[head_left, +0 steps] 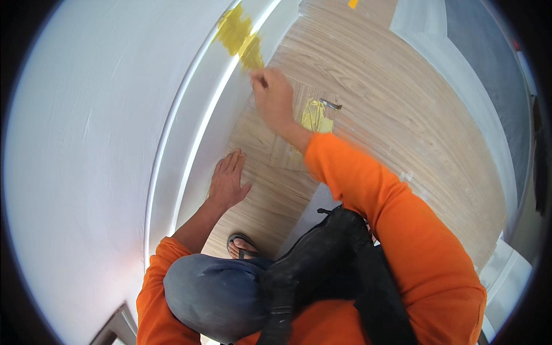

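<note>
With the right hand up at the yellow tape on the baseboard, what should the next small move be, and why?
Probably pull the right hand back along the baseboard to peel more of the yellow tape. That hand is closed at the strip's lower end, the left hand lies flat on the wood floor as a brace, and a crumpled yellow wad already lies nearby.

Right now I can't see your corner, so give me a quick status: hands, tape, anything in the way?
Left hand flat on wood floor, open. Right hand closed at yellow tape on white baseboard. Crumpled tape and small blade lie just beyond.
</note>
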Motion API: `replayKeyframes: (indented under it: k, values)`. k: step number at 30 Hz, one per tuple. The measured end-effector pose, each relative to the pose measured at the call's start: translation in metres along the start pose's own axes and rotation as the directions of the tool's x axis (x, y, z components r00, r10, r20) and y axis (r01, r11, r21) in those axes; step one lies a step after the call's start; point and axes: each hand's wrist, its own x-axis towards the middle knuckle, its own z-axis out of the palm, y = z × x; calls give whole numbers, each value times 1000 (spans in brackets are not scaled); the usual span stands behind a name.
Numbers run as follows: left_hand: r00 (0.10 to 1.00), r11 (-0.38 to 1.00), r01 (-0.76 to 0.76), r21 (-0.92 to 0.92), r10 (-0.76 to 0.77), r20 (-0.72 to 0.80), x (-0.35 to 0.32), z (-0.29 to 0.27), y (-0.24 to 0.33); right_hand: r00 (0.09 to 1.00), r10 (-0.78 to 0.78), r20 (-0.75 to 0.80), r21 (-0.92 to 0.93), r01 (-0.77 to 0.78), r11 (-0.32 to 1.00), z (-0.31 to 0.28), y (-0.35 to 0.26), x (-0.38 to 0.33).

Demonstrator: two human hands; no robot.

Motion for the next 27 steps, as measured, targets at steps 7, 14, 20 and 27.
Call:
replayKeyframes:
  k: [7, 14, 20, 27]
  values:
    - [929, 954, -242, -175, 176, -324, 86, 1, -15, 990, 108, -90, 179, -90, 980, -20, 15, 16]
    - [956, 962, -208, -179, 162, -243, 98, 28, -17, 967, 175, -185, 247, -127, 961, -22, 20, 74]
    - [962, 976, -193, -96, 170, -212, 94, 36, -18, 994, 32, -101, 40, -29, 999, -8, -16, 14]
    - [950, 969, -231, -86, 206, -236, 99, 33, -16, 946, 176, -271, 88, -158, 984, -14, -15, 25]
